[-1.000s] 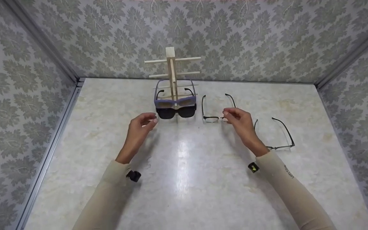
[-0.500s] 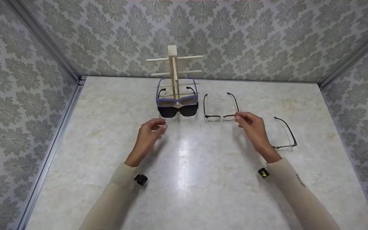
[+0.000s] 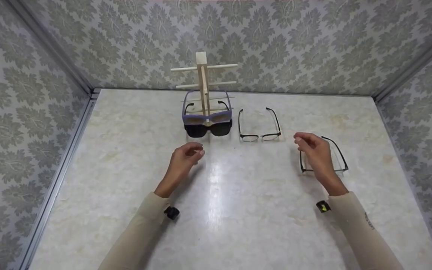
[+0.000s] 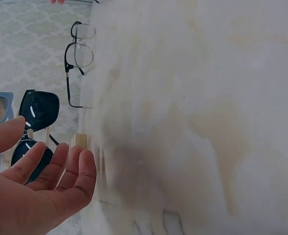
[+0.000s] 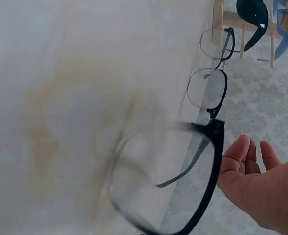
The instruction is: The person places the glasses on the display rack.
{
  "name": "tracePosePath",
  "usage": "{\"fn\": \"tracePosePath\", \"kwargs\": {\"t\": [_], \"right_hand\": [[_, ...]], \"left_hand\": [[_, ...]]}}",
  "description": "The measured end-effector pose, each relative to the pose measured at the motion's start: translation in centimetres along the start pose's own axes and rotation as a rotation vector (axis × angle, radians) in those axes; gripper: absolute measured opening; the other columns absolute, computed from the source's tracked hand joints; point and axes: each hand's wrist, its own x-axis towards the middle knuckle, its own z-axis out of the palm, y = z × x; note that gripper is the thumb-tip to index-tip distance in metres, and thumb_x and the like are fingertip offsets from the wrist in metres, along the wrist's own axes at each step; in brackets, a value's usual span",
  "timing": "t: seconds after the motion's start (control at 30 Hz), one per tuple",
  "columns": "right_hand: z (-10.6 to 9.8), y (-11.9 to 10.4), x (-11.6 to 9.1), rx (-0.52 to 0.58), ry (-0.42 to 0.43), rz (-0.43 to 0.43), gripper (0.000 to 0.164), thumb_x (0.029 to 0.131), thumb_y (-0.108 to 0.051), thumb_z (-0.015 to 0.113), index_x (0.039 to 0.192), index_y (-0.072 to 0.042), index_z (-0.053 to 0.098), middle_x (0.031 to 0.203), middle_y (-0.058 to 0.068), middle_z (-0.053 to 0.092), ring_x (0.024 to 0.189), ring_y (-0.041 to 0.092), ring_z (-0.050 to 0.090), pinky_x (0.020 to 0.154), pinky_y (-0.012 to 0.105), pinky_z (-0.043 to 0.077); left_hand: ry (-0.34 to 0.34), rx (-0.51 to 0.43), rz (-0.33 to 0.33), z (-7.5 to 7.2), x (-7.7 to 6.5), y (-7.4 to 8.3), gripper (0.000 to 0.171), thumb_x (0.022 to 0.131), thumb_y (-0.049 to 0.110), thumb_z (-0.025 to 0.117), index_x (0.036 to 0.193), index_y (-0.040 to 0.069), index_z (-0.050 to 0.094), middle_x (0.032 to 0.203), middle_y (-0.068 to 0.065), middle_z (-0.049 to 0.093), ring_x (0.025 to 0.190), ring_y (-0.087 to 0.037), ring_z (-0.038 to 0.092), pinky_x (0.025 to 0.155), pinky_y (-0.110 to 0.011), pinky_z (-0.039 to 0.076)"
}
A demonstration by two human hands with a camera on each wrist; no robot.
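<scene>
hovering over the outer glasses point(image 5: 215, 164), the right hand point(image 3: 317, 154) is holding nothing; its fingers are curving loosely, with the thumb standing apart from them in the right wrist view. whether it is brushing the glasses beneath cannot be told. the left hand point(image 3: 183, 162) is hanging just in front of the black sunglasses point(image 3: 197, 131), also gripping nothing, its fingers bending softly and leaving a gap to the thumb.

the outer glasses are lying on the table point(image 3: 249, 225) toward the right, temples pointing at the back wall point(image 3: 126, 45). the inner glasses point(image 3: 251, 135) are resting between them and the stand point(image 3: 203, 77), temples likewise unfolded. the blue sunglasses point(image 3: 195, 119) are sitting above the black sunglasses on the stand, while the two upper pegs point(image 3: 221, 66) are carrying nothing.

by the look of it, the person is working on the pairs lying on the table, probably lining one up or selecting one rather than hanging it. the next move is likely calling for the right hand to pinch one pair by rim or temple, with the left hand perhaps steadying the other side.
</scene>
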Motion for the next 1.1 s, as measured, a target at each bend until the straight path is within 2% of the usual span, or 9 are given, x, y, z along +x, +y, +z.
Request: {"fn": "tracePosePath", "kwargs": {"t": [0.17, 0.4, 0.6, 0.73, 0.87, 1.1], "right_hand": [[-1.3, 0.6, -0.5, -0.036, 0.030, -0.019, 0.039, 0.111, -0.026, 0.071, 0.137, 0.004, 0.072, 0.133, 0.017, 0.071, 0.115, 0.015, 0.071, 0.092, 0.019, 0.060], [-3.5, 1.6, -1.1, -0.089, 0.066, -0.050, 0.040, 0.112, -0.026, 0.069, 0.141, 0.001, 0.070, 0.139, 0.020, 0.068, 0.118, 0.007, 0.067, 0.098, 0.015, 0.056], [-5.5, 2.7, -1.9, -0.182, 0.173, -0.081, 0.036, 0.111, -0.023, 0.070, 0.140, -0.001, 0.073, 0.139, 0.016, 0.071, 0.119, 0.001, 0.063, 0.099, 0.013, 0.050], [-7.2, 3.1, -2.6, -0.193, 0.232, -0.092, 0.035, 0.110, -0.022, 0.072, 0.138, 0.001, 0.074, 0.136, 0.015, 0.072, 0.118, 0.001, 0.063, 0.098, 0.013, 0.051], [-8.6, 3.7, -3.3, -0.194, 0.262, -0.056, 0.038, 0.110, -0.025, 0.072, 0.140, -0.002, 0.073, 0.137, 0.011, 0.071, 0.118, 0.003, 0.065, 0.095, 0.012, 0.051], [-10.5, 4.8, -4.0, -0.188, 0.320, 0.065, 0.042, 0.110, -0.027, 0.071, 0.144, -0.002, 0.071, 0.141, 0.007, 0.070, 0.121, 0.001, 0.064, 0.094, 0.010, 0.052]], "left_hand": [[-0.008, -0.003, 0.021, 0.8, 0.1, -0.2, 0.030, 0.106, 0.013, 0.075, 0.131, -0.005, 0.074, 0.121, -0.014, 0.078, 0.107, -0.024, 0.074, 0.081, -0.028, 0.061], [-0.034, -0.046, 0.038, 1.8, 0.2, -0.1, 0.035, 0.107, 0.012, 0.073, 0.136, -0.008, 0.070, 0.128, -0.022, 0.075, 0.111, -0.028, 0.074, 0.082, -0.033, 0.063], [-0.058, -0.066, 0.062, 3.2, 0.4, -0.3, 0.034, 0.107, 0.009, 0.073, 0.135, -0.010, 0.070, 0.128, -0.025, 0.074, 0.110, -0.030, 0.075, 0.081, -0.032, 0.064], [-0.066, -0.062, 0.084, 4.2, 0.4, -0.3, 0.033, 0.106, 0.008, 0.073, 0.134, -0.009, 0.070, 0.126, -0.025, 0.075, 0.109, -0.031, 0.075, 0.079, -0.027, 0.062], [-0.070, -0.043, 0.117, 5.0, 0.2, -0.4, 0.031, 0.105, 0.008, 0.074, 0.131, -0.009, 0.071, 0.124, -0.025, 0.075, 0.109, -0.035, 0.076, 0.081, -0.027, 0.061], [-0.096, -0.004, 0.160, 6.2, 0.0, -0.3, 0.034, 0.107, 0.012, 0.074, 0.133, -0.009, 0.071, 0.126, -0.024, 0.075, 0.110, -0.035, 0.075, 0.088, -0.038, 0.065]]}}
